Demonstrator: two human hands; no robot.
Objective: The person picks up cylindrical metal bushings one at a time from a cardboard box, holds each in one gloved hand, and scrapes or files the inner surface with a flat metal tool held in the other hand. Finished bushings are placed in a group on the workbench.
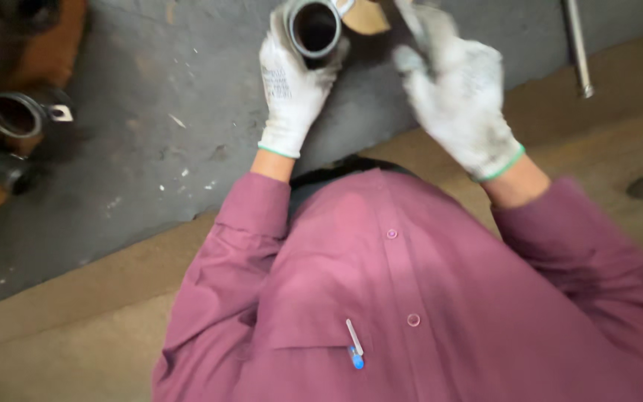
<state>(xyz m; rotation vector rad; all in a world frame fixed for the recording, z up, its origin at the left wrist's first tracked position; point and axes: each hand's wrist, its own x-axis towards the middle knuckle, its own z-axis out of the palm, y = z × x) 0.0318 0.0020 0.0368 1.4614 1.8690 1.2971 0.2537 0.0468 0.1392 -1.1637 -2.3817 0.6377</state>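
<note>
My left hand point(292, 89), in a white work glove, grips a short grey metal pipe fitting point(314, 28) with a dark round bore, held above the grey workbench point(150, 149). My right hand point(459, 93), also gloved, is raised just right of the fitting, fingers curled around a thin grey object point(411, 22) near the top edge; it is blurred and I cannot tell what it is. A tan piece point(366, 15) shows between the two hands. My purple shirt fills the lower frame.
Several dark ring-shaped metal fittings point(13, 115) lie at the left edge on an orange-brown surface. A slim metal rod point(578, 48) lies at the upper right. A brown floor strip point(76, 298) runs along the bench's near edge.
</note>
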